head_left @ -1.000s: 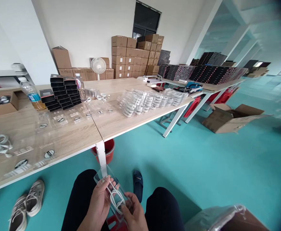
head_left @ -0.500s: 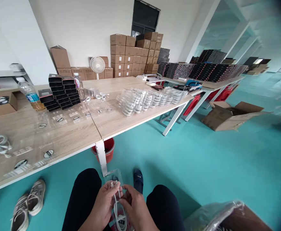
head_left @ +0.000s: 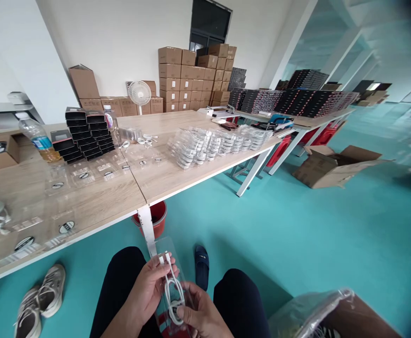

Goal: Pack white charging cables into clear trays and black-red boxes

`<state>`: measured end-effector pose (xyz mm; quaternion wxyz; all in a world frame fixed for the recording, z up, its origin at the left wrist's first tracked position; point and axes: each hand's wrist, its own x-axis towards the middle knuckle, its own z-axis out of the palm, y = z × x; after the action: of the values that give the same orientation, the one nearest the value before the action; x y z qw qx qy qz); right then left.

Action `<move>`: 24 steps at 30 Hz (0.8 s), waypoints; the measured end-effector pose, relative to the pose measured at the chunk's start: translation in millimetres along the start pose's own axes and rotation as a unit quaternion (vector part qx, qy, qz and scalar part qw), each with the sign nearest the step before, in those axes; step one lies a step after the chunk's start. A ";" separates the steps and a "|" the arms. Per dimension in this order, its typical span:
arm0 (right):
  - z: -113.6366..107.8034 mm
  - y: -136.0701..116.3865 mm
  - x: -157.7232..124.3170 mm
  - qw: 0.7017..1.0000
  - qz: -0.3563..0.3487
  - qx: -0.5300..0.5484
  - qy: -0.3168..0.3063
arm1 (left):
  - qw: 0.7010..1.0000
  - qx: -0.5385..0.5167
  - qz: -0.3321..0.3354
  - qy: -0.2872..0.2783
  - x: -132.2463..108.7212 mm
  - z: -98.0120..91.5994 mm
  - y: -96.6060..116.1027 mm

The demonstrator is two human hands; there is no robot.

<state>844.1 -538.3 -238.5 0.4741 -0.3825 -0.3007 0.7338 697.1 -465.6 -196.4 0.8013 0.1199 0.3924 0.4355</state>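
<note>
Between my knees, my left hand [head_left: 148, 287] is closed around a clear plastic package [head_left: 163, 245] from the left side. A coiled white charging cable [head_left: 167, 293] lies over the package, its two connector ends pointing up by my left fingertips. My right hand [head_left: 203, 313] is closed on the lower right of the coil, with the thumb pressed on a small dark label there. The lower end of the package is partly hidden by my right hand.
On the wooden table [head_left: 103, 206] lie flat clear packages, stacks of black boxes [head_left: 87, 136], a bottle [head_left: 40, 138] and a pile of filled clear packages [head_left: 212, 145]. A lined carton [head_left: 353, 314] stands low at right. A red bucket [head_left: 159, 219] sits under the table.
My right hand has moved down along the cable, its thumb now on the coil. The connector ends stand out more above my left fingers, and the package has tilted slightly.
</note>
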 end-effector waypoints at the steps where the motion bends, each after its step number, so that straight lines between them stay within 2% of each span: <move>1: -1.4 2.2 0.3 1.000 -0.001 0.006 0.001 | 1.000 -0.004 -0.001 0.004 -0.2 -0.1 -0.7; 4: -4.8 8.4 2.2 1.000 -0.005 0.017 0.006 | 1.000 -0.005 0.000 0.016 0.6 -0.4 -3.5; 8: -5.5 13.4 3.6 1.000 -0.009 0.014 0.010 | 1.000 -0.010 0.014 0.005 2.3 -0.3 -7.1; 14: 5.7 4.4 -2.9 0.999 -0.003 0.011 0.042 | 1.000 0.009 0.024 0.011 2.2 0.5 -11.0; 20: 3.9 7.7 -2.7 0.994 -0.034 0.001 0.099 | 0.997 0.037 0.029 -0.055 -4.7 1.0 -12.9; 24: -3.8 14.3 0.1 0.994 -0.039 -0.011 0.097 | 0.997 0.032 0.035 -0.066 -6.0 -1.2 -18.3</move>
<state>840.6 -543.2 -252.0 0.5249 -0.4450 -0.2761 0.6710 705.3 -481.4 -203.8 0.8053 0.1879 0.3481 0.4416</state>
